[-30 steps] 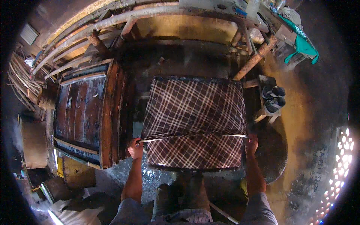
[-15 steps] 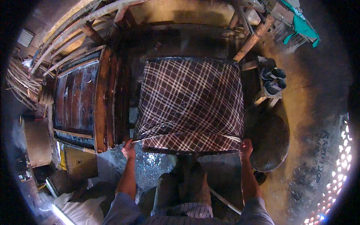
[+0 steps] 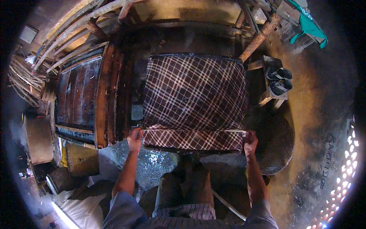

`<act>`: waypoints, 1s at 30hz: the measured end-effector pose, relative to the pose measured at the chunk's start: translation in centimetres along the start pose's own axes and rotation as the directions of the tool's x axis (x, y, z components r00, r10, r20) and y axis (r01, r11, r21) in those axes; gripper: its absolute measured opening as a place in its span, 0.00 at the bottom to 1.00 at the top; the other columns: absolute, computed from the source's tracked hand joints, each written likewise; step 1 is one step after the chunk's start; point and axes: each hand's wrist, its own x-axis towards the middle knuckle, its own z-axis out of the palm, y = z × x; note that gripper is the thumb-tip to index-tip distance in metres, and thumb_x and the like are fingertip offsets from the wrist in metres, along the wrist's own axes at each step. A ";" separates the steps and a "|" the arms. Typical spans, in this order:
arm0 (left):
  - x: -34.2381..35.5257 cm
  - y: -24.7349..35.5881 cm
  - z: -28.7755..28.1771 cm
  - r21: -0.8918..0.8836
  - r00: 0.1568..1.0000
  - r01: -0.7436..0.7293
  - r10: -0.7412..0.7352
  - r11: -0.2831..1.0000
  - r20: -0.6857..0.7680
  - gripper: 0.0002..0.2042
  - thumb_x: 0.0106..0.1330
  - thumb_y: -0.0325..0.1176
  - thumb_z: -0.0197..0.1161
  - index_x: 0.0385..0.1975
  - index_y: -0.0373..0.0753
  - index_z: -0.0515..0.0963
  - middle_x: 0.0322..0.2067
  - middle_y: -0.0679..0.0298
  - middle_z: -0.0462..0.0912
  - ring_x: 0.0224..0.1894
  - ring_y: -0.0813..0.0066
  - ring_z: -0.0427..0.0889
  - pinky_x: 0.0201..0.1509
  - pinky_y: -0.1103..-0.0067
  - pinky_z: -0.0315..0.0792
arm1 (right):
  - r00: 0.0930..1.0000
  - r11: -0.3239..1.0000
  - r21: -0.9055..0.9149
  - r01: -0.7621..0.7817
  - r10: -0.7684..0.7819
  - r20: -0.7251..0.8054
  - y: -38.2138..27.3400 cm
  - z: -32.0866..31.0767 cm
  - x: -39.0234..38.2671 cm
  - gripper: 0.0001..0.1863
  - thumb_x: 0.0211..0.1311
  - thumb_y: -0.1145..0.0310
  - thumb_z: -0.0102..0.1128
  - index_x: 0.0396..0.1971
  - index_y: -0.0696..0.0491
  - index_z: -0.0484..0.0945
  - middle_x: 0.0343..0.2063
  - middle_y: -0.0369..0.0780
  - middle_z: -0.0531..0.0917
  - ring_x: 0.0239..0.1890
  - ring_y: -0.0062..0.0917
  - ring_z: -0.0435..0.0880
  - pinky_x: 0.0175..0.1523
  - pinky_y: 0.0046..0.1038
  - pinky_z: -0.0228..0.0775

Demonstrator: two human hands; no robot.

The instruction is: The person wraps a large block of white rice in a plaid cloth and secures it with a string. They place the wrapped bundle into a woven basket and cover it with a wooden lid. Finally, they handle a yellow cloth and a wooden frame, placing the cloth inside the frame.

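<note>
A brown plaid cloth (image 3: 194,91) with pale lines lies spread over a dark rectangular slab or tabletop in front of me. Its near part is folded over into a band along the front edge. At the left end of this fold, my left hand (image 3: 134,140) is closed on the cloth's edge. Level with it, at the right end, my right hand (image 3: 250,143) grips the other corner of the fold. The cloth is stretched between both hands, slightly bunched near the left one. My fingertips are partly hidden.
Left of the cloth stands a dark wooden frame (image 3: 80,97). A round dark drum-like vessel (image 3: 272,145) is close to my right hand. Sandals (image 3: 279,79) rest on a small wooden stool (image 3: 272,97) at the right. Bundled sticks (image 3: 24,80) lie far left.
Both hands have moved slightly away from me, carrying the cloth's edge along. The folded band now lies straighter and flatter, and the gathered creases at the left have lessened.
</note>
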 end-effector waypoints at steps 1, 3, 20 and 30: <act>0.6 0.6 -0.1 -0.198 0.987 0.152 -0.160 0.968 -0.024 0.11 0.54 0.30 0.68 0.37 0.40 0.78 0.32 0.63 0.79 0.37 0.74 0.78 0.43 0.76 0.73 | 0.996 0.992 -0.095 0.088 -0.085 0.036 -0.3 -0.6 0.0 0.05 0.58 0.73 0.57 0.35 0.54 0.76 0.30 0.35 0.79 0.35 0.24 0.78 0.39 0.23 0.71; 1.2 2.0 -0.2 -0.282 0.987 0.163 -0.155 0.945 0.050 0.11 0.55 0.32 0.69 0.35 0.39 0.77 0.30 0.64 0.78 0.35 0.77 0.76 0.40 0.78 0.72 | 0.963 0.925 -0.272 0.264 -0.235 0.136 -0.3 -1.9 -0.5 0.07 0.56 0.70 0.59 0.35 0.52 0.76 0.30 0.36 0.79 0.34 0.27 0.79 0.38 0.27 0.72; -3.4 -0.9 -5.1 0.339 0.972 -0.173 0.105 0.925 0.211 0.14 0.41 0.21 0.65 0.29 0.40 0.74 0.29 0.59 0.78 0.35 0.58 0.78 0.38 0.65 0.72 | 0.977 0.979 0.002 -0.202 0.202 -0.072 9.9 -5.4 -6.0 0.08 0.43 0.72 0.63 0.28 0.49 0.79 0.30 0.39 0.81 0.35 0.39 0.79 0.43 0.38 0.71; 9.7 4.0 2.6 -0.810 0.765 0.428 -0.637 0.400 0.090 0.17 0.65 0.38 0.51 0.53 0.45 0.67 0.42 0.62 0.78 0.45 0.65 0.78 0.42 0.65 0.77 | 0.840 0.737 0.622 -0.265 0.494 -0.227 1.3 -0.7 10.6 0.18 0.58 0.64 0.58 0.49 0.50 0.74 0.40 0.36 0.78 0.39 0.26 0.76 0.40 0.27 0.71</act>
